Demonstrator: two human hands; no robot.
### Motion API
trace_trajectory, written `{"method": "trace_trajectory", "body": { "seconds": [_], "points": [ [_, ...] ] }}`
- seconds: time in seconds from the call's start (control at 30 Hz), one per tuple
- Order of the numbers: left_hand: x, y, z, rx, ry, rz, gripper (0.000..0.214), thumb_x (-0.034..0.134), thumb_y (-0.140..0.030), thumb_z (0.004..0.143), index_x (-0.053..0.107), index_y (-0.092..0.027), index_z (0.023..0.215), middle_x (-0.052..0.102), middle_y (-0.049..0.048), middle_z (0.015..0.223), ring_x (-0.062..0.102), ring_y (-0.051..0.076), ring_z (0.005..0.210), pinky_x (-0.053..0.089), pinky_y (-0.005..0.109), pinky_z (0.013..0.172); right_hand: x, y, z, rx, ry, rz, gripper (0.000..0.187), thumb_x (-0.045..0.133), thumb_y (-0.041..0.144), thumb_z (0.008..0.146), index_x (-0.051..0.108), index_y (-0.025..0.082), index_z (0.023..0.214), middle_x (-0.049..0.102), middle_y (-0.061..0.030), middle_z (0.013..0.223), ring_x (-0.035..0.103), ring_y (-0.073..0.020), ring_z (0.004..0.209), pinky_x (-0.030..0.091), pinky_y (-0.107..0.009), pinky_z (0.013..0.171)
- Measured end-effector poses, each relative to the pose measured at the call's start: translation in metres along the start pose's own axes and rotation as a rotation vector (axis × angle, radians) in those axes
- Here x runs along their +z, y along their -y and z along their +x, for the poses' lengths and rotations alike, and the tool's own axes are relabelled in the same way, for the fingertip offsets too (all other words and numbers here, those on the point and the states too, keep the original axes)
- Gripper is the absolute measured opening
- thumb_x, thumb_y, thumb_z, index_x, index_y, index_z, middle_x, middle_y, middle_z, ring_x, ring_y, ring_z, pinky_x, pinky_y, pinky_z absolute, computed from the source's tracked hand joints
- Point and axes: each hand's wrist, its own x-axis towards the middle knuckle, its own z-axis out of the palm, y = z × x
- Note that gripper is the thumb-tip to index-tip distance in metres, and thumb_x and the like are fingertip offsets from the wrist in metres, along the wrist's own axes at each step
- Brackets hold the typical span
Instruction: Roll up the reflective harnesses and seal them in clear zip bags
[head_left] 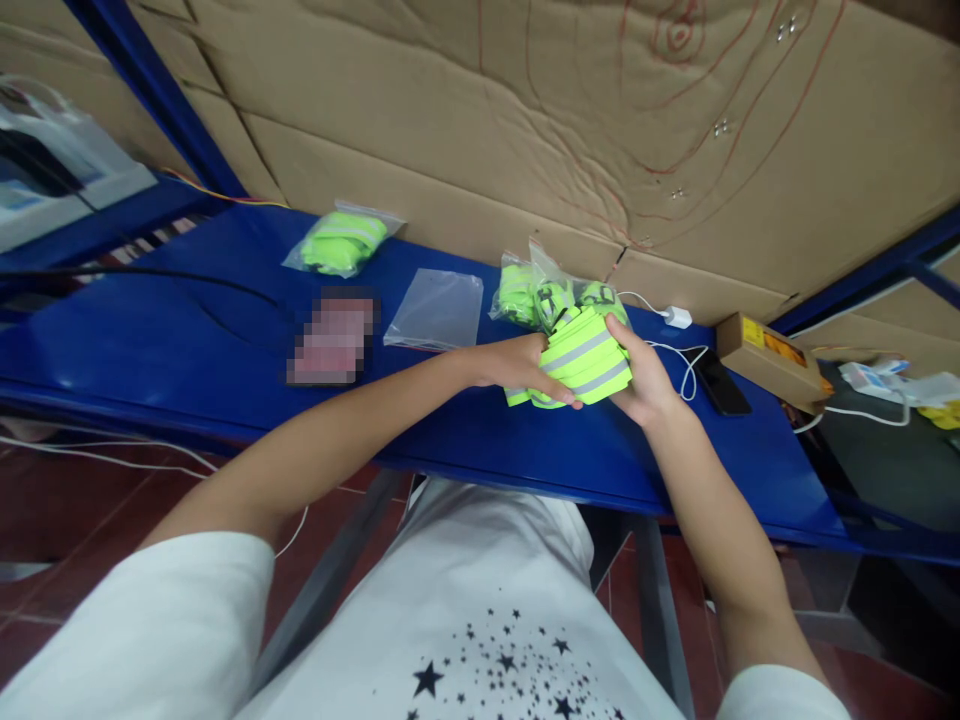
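A folded bundle of neon yellow-green reflective straps with grey stripes is held up over the blue table. My left hand grips its left side, thumb along the lower front edge. On the opposite side, my right hand closes round the bundle, with fingertips at its upper right corner. Just behind it lie several clear bags of similar neon straps, partly covered by the bundle. A flat clear plastic bag rests left of my hands. Farther left sits another bagged neon bundle.
The blue table runs along a cardboard wall. A blurred-out pinkish rectangle lies on the left. To the right are a black phone, a white charger with its cable, and a cardboard box.
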Motion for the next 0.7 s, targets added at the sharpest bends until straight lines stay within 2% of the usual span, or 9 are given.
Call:
{"method": "trace_trajectory", "body": {
  "seconds": [0.1,0.17,0.23,0.3,0.33,0.4,0.5,0.57,0.7],
  "points": [
    [0.007,-0.005,-0.001,0.025,-0.045,0.011,0.042,0.094,-0.033,0.071,0.078,-0.011,0.104,0.083,0.0126,0.1,0.078,0.02,0.09,0.06,0.029,0.084,-0.002,-0.007,0.004,-0.225,-0.331,-0.116,0.052,0.07,0.072,0.084,0.069,0.027,0.11,0.074,-0.0044,0.105,0.069,-0.0251,0.097,0.057,-0.039,0.085],
    [0.011,-0.008,-0.001,0.04,-0.07,0.023,0.04,0.094,-0.032,0.07,0.078,-0.011,0.101,0.083,0.0123,0.097,0.078,0.02,0.089,0.06,0.029,0.082,-0.004,-0.008,0.002,-0.363,-0.436,-0.265,0.045,0.067,0.07,0.089,0.07,0.026,0.099,0.073,-0.0035,0.097,0.068,-0.0235,0.093,0.055,-0.037,0.085],
    [0.015,-0.01,-0.002,0.051,-0.086,0.027,0.039,0.093,-0.032,0.07,0.078,-0.01,0.1,0.082,0.0123,0.096,0.077,0.021,0.087,0.06,0.03,0.08,-0.006,-0.005,-0.003,-0.415,-0.367,-0.4,0.049,0.051,0.068,0.1,0.073,0.025,0.097,0.075,-0.0052,0.098,0.069,-0.0244,0.094,0.054,-0.038,0.088],
    [0.016,-0.012,-0.002,0.076,-0.101,0.039,0.036,0.09,-0.034,0.074,0.078,-0.011,0.099,0.082,0.0116,0.095,0.077,0.02,0.086,0.059,0.029,0.078,-0.007,0.0,-0.01,-0.437,-0.224,-0.494,0.054,0.04,0.067,0.105,0.074,0.026,0.115,0.076,-0.0074,0.114,0.07,-0.0268,0.104,0.054,-0.041,0.094],
    [0.017,-0.013,-0.003,0.099,-0.105,0.057,0.034,0.088,-0.035,0.077,0.078,-0.011,0.098,0.082,0.011,0.094,0.076,0.02,0.085,0.059,0.029,0.077,-0.008,0.002,-0.013,-0.447,-0.147,-0.54,0.056,0.041,0.067,0.104,0.07,0.026,0.129,0.074,-0.0087,0.125,0.07,-0.0287,0.112,0.053,-0.043,0.098],
    [0.017,-0.014,-0.003,0.144,-0.092,0.111,0.03,0.085,-0.036,0.08,0.078,-0.011,0.095,0.081,0.0094,0.093,0.075,0.019,0.086,0.058,0.028,0.078,-0.008,0.005,-0.017,-0.436,-0.007,-0.625,0.068,0.054,0.069,0.098,0.057,0.024,0.149,0.067,-0.0118,0.143,0.066,-0.0336,0.125,0.05,-0.047,0.106],
    [0.015,-0.011,-0.003,0.129,-0.02,0.204,0.033,0.091,-0.032,0.071,0.077,-0.013,0.093,0.08,0.0063,0.092,0.074,0.02,0.087,0.057,0.028,0.077,-0.007,0.006,-0.019,-0.346,0.106,-0.674,0.087,0.075,0.067,0.084,0.05,0.024,0.156,0.064,-0.0132,0.147,0.064,-0.0384,0.127,0.05,-0.053,0.108],
    [0.015,-0.008,-0.002,0.098,-0.02,0.203,0.037,0.094,-0.031,0.065,0.076,-0.013,0.092,0.079,0.0049,0.089,0.073,0.02,0.085,0.056,0.028,0.075,-0.005,0.003,-0.016,-0.299,0.113,-0.616,0.084,0.078,0.064,0.081,0.055,0.026,0.152,0.067,-0.011,0.142,0.065,-0.0376,0.124,0.051,-0.053,0.108],
    [0.016,-0.009,-0.002,0.079,-0.021,0.037,0.036,0.09,-0.039,0.075,0.077,-0.012,0.095,0.08,0.0104,0.094,0.074,0.019,0.085,0.059,0.032,0.08,-0.001,-0.003,-0.01,-0.297,-0.023,-0.36,0.076,0.08,0.063,0.08,0.058,0.027,0.144,0.069,-0.0079,0.135,0.066,-0.0323,0.12,0.053,-0.047,0.105]
  ]
}}
